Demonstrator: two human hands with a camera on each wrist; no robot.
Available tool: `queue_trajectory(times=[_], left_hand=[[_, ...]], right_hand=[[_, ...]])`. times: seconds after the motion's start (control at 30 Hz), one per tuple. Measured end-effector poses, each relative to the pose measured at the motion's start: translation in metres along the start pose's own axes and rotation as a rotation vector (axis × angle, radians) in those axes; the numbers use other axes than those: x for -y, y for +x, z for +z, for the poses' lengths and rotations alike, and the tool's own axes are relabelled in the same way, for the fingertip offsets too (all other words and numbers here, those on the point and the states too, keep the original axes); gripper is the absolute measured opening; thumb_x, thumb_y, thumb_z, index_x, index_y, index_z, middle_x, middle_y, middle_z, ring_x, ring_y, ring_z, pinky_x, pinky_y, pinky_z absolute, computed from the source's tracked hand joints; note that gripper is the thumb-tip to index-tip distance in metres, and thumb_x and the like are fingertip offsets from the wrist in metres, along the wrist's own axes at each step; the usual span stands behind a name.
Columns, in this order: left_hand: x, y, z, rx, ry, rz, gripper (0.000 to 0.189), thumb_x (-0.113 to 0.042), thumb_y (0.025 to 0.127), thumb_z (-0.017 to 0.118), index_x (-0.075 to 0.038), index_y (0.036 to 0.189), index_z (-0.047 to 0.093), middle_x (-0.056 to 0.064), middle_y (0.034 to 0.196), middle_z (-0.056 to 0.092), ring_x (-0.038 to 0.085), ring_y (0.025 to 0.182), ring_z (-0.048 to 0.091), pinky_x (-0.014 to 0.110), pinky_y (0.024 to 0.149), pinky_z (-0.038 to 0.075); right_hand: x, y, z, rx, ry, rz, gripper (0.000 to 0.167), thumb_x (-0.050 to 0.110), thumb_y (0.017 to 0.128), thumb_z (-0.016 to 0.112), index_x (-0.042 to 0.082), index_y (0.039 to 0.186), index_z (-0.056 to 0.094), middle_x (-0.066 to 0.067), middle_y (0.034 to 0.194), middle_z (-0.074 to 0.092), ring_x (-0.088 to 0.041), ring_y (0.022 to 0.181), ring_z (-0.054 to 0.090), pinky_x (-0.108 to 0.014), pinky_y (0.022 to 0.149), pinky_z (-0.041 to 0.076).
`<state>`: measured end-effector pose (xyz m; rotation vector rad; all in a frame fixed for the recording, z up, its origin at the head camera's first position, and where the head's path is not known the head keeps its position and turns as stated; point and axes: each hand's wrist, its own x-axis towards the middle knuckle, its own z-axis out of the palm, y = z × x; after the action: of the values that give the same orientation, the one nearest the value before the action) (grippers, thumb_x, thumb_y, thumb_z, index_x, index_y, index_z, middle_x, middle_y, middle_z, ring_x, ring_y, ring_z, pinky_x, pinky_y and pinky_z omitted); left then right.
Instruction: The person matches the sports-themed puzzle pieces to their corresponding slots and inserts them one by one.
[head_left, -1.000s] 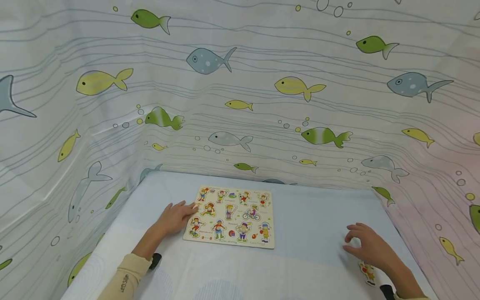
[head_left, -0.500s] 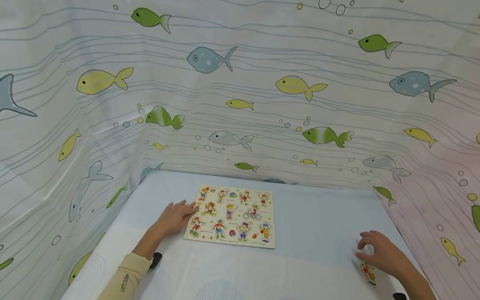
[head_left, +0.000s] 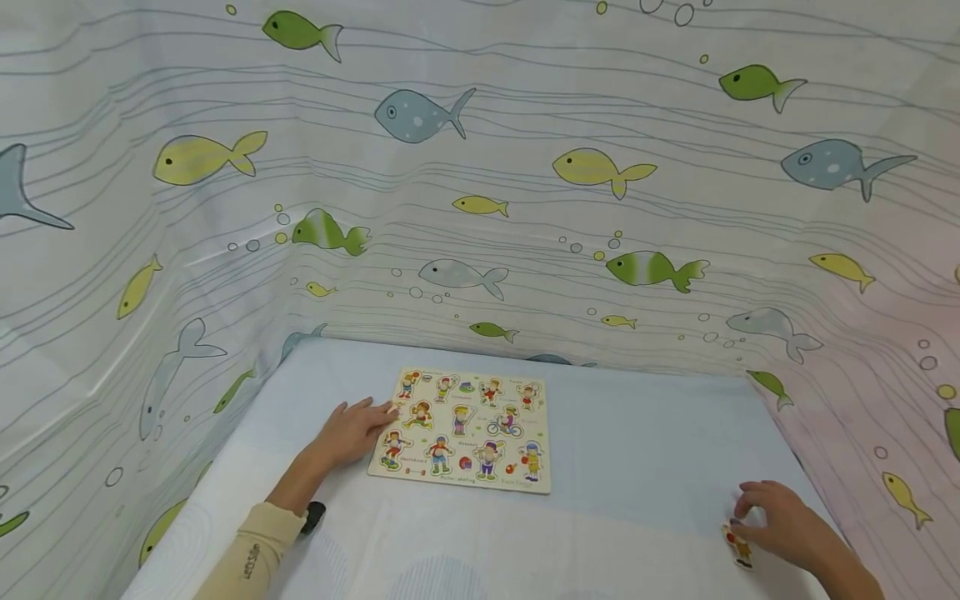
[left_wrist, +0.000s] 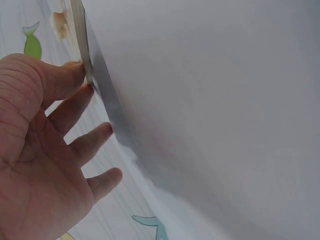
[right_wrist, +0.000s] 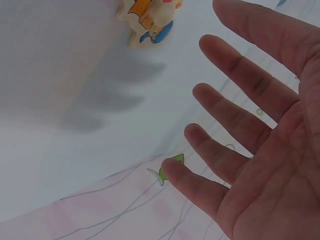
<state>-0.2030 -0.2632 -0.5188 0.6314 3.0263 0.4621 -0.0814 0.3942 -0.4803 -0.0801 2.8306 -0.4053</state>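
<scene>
A wooden peg puzzle board [head_left: 463, 477] with several sports figures lies left of the middle of the table in the head view. At its left edge my left hand [head_left: 351, 432] pinches the board [left_wrist: 80, 30] between thumb and index fingertips; the other fingers are spread. A loose wooden figure piece [head_left: 738, 545] lies on the table at the right. My right hand [head_left: 786, 527] hovers just beside and above it. In the right wrist view the fingers [right_wrist: 235, 60] are spread apart from the piece [right_wrist: 159, 15], whose round knob shows; the thumb is out of sight.
A pale blue and white cloth covers the table [head_left: 637, 450]. A fish-printed curtain [head_left: 525, 250] encloses the back and both sides. Free room lies between the board and the loose piece.
My right hand has moved right and toward the near side, from beyond the figure piece to its right side, so more of the piece shows. The left hand and board stay put.
</scene>
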Motion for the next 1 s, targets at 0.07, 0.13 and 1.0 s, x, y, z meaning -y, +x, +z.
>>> queue_trajectory(times=[0.07, 0.13, 1.0], left_hand=[[0.000, 0.000, 0.000, 0.003, -0.001, 0.001, 0.038, -0.022, 0.100, 0.057, -0.012, 0.137, 0.060, 0.011, 0.143, 0.053, 0.049, 0.131, 0.042, 0.075, 0.102, 0.022], [-0.001, 0.000, 0.000, 0.004, 0.002, 0.006, 0.038, -0.022, 0.100, 0.057, -0.012, 0.136, 0.060, 0.012, 0.142, 0.053, 0.049, 0.131, 0.043, 0.075, 0.102, 0.023], [-0.001, -0.001, -0.002, -0.005, 0.017, 0.009, 0.038, -0.020, 0.099, 0.059, -0.012, 0.136, 0.061, 0.011, 0.142, 0.054, 0.048, 0.131, 0.043, 0.075, 0.101, 0.024]], right_hand=[[-0.001, 0.000, 0.001, 0.021, -0.002, 0.013, 0.024, 0.030, 0.075, 0.084, 0.018, 0.079, 0.065, -0.031, 0.122, 0.059, -0.057, 0.117, 0.045, -0.070, 0.093, 0.037], [-0.003, -0.001, 0.002, 0.031, 0.001, 0.016, 0.024, 0.030, 0.075, 0.084, 0.017, 0.078, 0.064, -0.030, 0.121, 0.060, -0.057, 0.116, 0.045, -0.070, 0.092, 0.038], [-0.011, 0.002, 0.020, 0.062, 0.022, 0.044, 0.024, 0.022, 0.072, 0.086, 0.016, 0.074, 0.063, -0.027, 0.115, 0.064, -0.055, 0.113, 0.050, -0.067, 0.093, 0.040]])
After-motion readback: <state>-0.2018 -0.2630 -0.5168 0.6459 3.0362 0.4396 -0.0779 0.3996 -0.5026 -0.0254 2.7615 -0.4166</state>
